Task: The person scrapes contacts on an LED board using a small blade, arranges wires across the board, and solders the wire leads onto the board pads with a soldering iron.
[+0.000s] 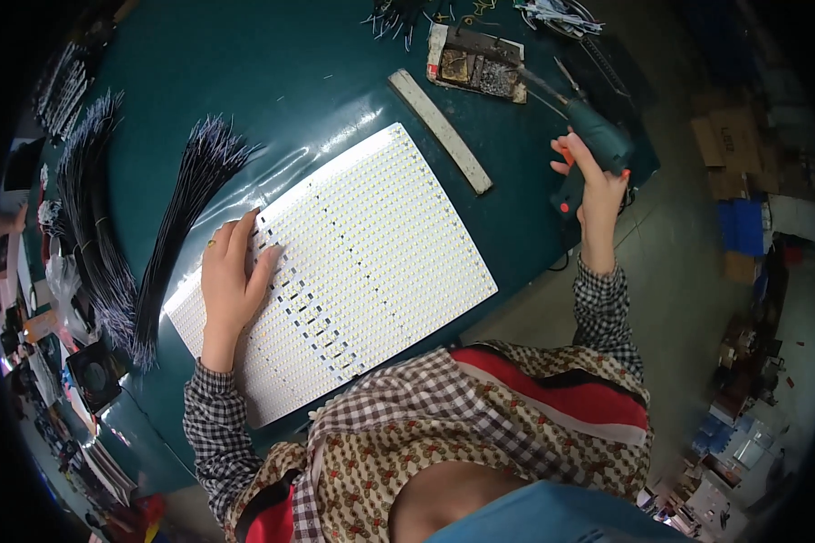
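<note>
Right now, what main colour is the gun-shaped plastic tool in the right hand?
The plastic tool is mainly dark teal, best seen in head view.

White panel [417, 204], green soldering gun [599, 136]

Our left hand [233, 276] rests on the white panel, which lies aslant on the green surface [217, 54]. Our right hand [598, 185] grips the green soldering gun, its tip pointing at the far tray [436, 43]. A pale bar [442, 132] lies between panel and tray, and we see black wire bundles [183, 199] at left.
</note>
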A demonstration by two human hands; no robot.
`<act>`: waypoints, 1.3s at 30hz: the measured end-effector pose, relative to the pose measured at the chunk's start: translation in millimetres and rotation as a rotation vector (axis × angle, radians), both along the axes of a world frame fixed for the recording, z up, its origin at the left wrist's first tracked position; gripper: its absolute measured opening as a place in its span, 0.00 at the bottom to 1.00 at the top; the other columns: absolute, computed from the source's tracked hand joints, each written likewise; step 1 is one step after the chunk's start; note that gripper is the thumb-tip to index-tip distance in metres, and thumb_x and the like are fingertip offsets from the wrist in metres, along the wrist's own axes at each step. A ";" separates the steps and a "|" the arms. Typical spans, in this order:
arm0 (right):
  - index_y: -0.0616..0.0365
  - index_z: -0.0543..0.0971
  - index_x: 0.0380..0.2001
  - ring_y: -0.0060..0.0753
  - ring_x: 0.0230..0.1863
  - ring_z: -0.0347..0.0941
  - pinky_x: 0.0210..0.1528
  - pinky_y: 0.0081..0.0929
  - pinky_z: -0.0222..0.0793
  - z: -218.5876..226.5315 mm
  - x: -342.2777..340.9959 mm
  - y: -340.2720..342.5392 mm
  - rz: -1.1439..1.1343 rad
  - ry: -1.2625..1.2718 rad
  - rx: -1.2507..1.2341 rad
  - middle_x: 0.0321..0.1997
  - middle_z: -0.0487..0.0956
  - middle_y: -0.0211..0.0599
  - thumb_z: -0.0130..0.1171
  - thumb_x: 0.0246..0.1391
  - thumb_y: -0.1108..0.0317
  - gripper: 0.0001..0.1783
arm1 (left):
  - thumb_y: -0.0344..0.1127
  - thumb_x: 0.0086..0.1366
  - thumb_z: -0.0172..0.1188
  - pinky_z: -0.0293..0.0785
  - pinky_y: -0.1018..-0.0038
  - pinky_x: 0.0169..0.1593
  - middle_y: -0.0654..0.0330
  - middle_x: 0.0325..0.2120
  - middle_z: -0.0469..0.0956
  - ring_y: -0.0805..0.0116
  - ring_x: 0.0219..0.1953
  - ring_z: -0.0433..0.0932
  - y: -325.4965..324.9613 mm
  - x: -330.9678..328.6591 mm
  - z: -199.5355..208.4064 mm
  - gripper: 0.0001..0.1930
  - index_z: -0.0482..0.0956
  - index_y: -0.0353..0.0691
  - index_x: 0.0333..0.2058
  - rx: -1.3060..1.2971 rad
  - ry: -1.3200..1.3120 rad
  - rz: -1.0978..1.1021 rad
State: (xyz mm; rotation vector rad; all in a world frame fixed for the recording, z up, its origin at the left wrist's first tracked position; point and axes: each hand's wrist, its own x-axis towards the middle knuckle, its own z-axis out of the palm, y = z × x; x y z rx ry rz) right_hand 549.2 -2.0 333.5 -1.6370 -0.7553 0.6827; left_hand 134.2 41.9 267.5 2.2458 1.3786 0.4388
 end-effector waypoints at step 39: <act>0.64 0.70 0.47 0.31 0.42 0.73 0.39 0.25 0.76 -104.5 80.9 -38.2 0.317 1.118 0.281 0.39 0.75 0.39 0.54 0.57 0.64 0.18 | 0.42 0.47 0.68 0.73 0.67 0.40 0.53 0.32 0.80 0.57 0.35 0.78 119.5 -45.7 -89.0 0.18 0.81 0.37 0.34 -0.179 -0.101 0.254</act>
